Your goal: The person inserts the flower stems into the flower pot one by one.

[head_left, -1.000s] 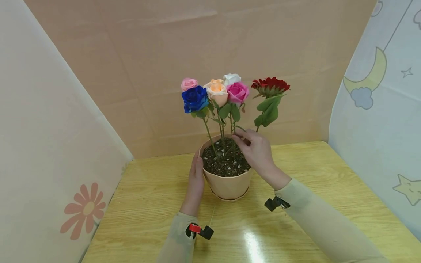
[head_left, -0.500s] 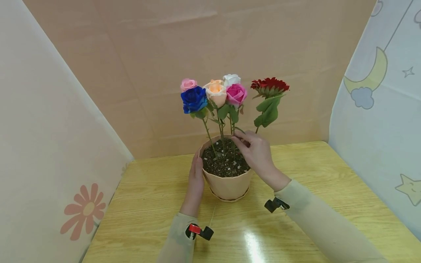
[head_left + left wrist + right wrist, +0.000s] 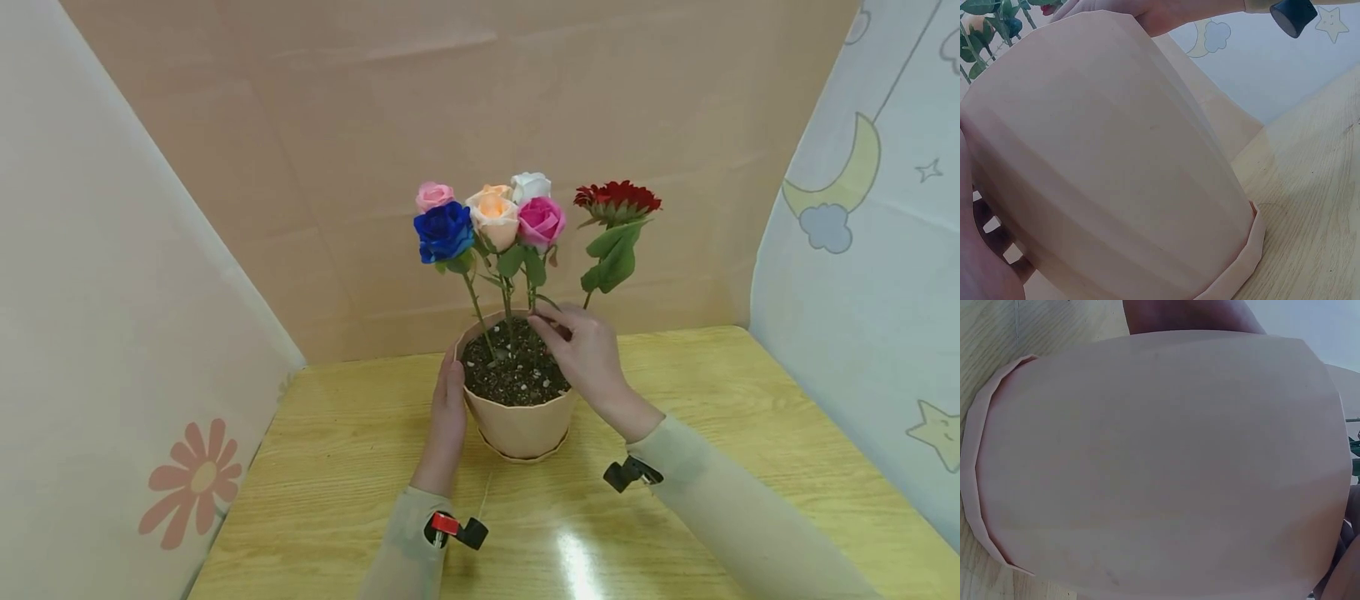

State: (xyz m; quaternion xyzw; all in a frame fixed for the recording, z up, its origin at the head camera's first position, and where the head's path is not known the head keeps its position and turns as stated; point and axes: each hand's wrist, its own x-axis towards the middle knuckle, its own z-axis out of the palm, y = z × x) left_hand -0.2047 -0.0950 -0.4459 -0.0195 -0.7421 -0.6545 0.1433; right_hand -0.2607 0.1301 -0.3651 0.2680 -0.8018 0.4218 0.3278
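Note:
A peach flowerpot (image 3: 521, 429) full of dark soil (image 3: 513, 379) stands on a matching saucer. My left hand (image 3: 446, 412) lies against the pot's left side with the thumb near the rim; its fingers are partly hidden behind the pot. Over the right of the soil, my right hand (image 3: 594, 350) pinches the stem of a magenta rose (image 3: 542, 222) between thumb and fingers. Around that rose stand a blue rose (image 3: 444, 232), a peach rose (image 3: 492, 217), a pink rose (image 3: 435, 197) and a white rose (image 3: 531, 186). The right hand partly hides the pot's right rim.
A red flower (image 3: 618, 200) with broad leaves rises behind my right hand, its stem base hidden. Wood-grain table (image 3: 330, 467) lies beneath. A brown backdrop (image 3: 360, 208) and patterned side panels (image 3: 862, 275) surround it. Small black devices are strapped at both wrists.
The magenta rose has sunk slightly relative to its neighbours, along with my right fingers. My left hand keeps its place on the pot. The whole head view has shifted a little.

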